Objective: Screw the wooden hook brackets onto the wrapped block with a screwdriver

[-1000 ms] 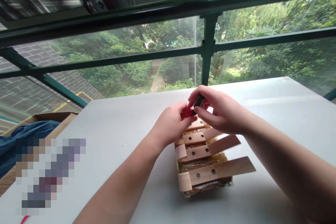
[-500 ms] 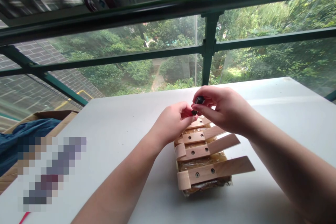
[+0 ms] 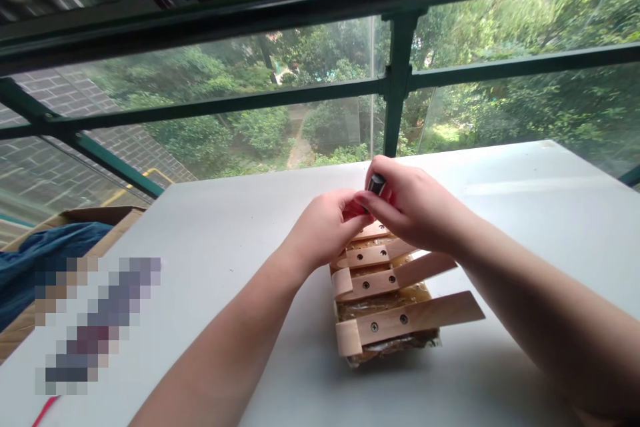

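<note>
My right hand (image 3: 415, 203) is closed around a screwdriver (image 3: 377, 183) with a dark handle; its lower end is hidden by fingers. Beside it, the fingers of my left hand (image 3: 323, 227) are pinched together near that lower end, and what they hold cannot be made out. Both hands are over the far end of a block (image 3: 385, 300) wrapped in shiny brownish film. Several pale wooden strips lie across the block, the nearest strip (image 3: 435, 315) sticking out to the right. Cross-head screws (image 3: 375, 327) sit in the strips in pairs.
The block rests on a white table (image 3: 220, 267). At the left stands a cardboard box (image 3: 125, 215) with blue cloth (image 3: 55, 243) inside. A blurred-out patch (image 3: 100, 323) and a red cord (image 3: 46, 410) are at the table's left. Green railing (image 3: 397, 87) and glass stand behind.
The screwdriver's handle has turned and tilted a little in my right hand, whose fingers have moved closer to my left fingertips. The whole view has shifted slightly.
</note>
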{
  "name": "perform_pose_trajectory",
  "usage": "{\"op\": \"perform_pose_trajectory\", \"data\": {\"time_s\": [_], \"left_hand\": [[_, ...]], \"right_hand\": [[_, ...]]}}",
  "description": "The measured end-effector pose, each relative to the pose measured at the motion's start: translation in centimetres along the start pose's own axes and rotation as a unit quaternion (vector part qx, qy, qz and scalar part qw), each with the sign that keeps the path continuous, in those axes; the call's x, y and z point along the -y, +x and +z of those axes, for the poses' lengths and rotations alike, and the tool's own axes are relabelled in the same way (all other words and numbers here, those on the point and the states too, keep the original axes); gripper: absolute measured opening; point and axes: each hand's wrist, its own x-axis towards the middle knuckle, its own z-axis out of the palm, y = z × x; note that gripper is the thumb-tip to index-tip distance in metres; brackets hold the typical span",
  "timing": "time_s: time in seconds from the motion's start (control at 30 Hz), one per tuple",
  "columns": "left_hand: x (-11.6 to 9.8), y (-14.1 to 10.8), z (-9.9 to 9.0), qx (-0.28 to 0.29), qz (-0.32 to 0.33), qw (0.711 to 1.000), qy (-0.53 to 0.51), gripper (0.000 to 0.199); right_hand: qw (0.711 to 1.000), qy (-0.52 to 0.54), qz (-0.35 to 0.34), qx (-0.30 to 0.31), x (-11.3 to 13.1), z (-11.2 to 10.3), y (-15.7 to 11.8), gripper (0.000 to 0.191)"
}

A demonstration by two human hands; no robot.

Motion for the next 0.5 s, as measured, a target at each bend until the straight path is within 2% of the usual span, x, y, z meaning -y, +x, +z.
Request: {"op": "perform_pose_trajectory", "data": {"time_s": [0.03, 0.13, 0.2, 0.33, 0.5], "left_hand": [[0.0, 0.0, 0.0, -0.003, 0.000, 1.000, -0.002, 0.022], [0.1, 0.0, 0.0, -0.001, -0.007, 1.000, 0.000, 0.022], [0.2, 0.1, 0.0, 0.006, -0.010, 1.000, 0.001, 0.021], [0.1, 0.0, 0.0, 0.016, -0.011, 1.000, -0.012, 0.018], [0.0, 0.0, 0.1, 0.019, -0.007, 1.000, -0.019, 0.019]], "right_hand": [[1.000, 0.022, -0.012, 0.012, 0.0, -0.1, 0.0, 0.006], [0.992, 0.102, -0.055, 0.057, -0.2, -0.9, -0.1, 0.028], [0.985, 0.137, -0.065, 0.080, -0.3, -1.5, -0.2, 0.035], [0.986, 0.148, -0.030, 0.077, -0.3, -1.9, -0.2, 0.026], [0.992, 0.117, 0.016, 0.044, -0.1, -1.4, -0.2, 0.009]]}}
